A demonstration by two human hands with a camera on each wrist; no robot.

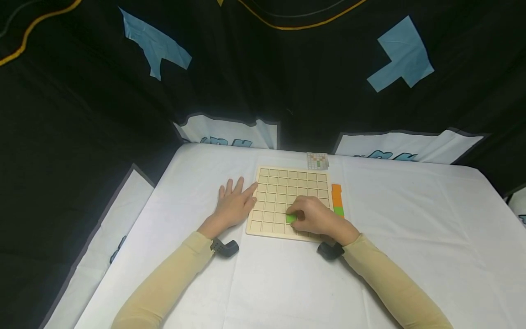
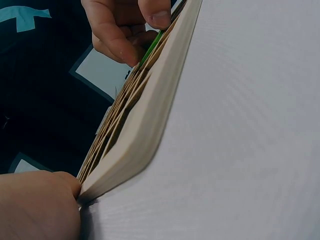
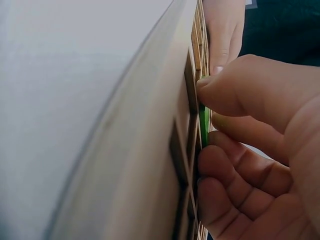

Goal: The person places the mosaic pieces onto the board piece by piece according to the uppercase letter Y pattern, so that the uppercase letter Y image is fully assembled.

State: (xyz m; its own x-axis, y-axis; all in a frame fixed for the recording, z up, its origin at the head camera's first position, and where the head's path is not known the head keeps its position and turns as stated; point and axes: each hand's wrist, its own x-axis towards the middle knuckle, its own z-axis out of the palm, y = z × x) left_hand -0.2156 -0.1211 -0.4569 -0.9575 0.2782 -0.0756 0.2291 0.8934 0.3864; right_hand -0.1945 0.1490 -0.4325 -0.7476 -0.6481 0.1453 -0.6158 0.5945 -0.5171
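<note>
A wooden grid board lies on the white table, its squares edged by raised strips. My right hand is over the board's near right part, thumb and fingertips pinching a green square tile low at the grid. In the right wrist view the tile shows as a thin green edge between the thumb and curled fingers. My left hand lies on the table with fingers spread, its index fingertip and thumb at the board's left edge.
Orange tiles and a green tile line up along the board's right side, partly behind the right hand. A small card with a printed coloured grid lies beyond the far edge. Black curtain hangs behind the table.
</note>
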